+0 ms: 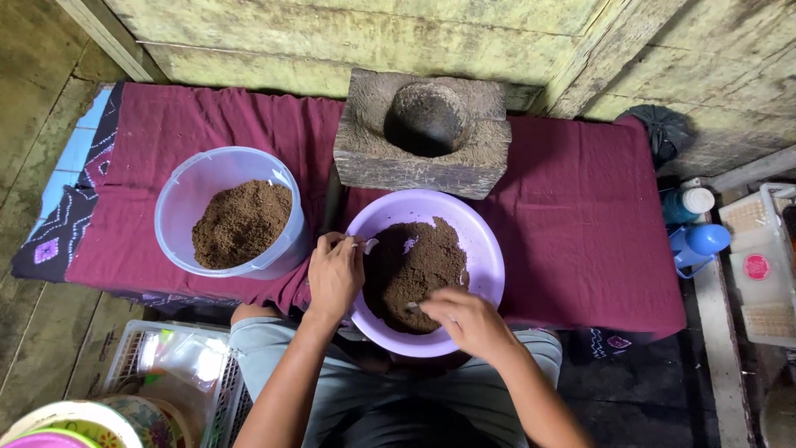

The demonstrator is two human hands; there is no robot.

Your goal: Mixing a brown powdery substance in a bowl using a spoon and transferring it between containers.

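On the maroon cloth (572, 216) in front of me stand three things: a clear tub (228, 211) to my left, part full of brown powder; a rough wooden mortar (423, 133) straight ahead against the plank wall, its hollow dark; and the purple bowl (489, 249) just before my knees, its far rim right under the mortar's front face. To my right, off the cloth, blue bottles (695, 228) and a white crate (763, 265) sit near a black bag (663, 129). A plastic basket (178, 365) and patterned plates (83, 423) lie by my left leg.

Nothing stands between my arms and the bowl. My left hand (334, 274) grips the bowl's near-left rim, fingers curled over the edge, with something small and pale pinched at their tips; what it is I cannot tell. My right hand (464, 319) rests low over the brown powder (410, 270) inside the bowl, fingers drawn narrow together, tips touching the heap.
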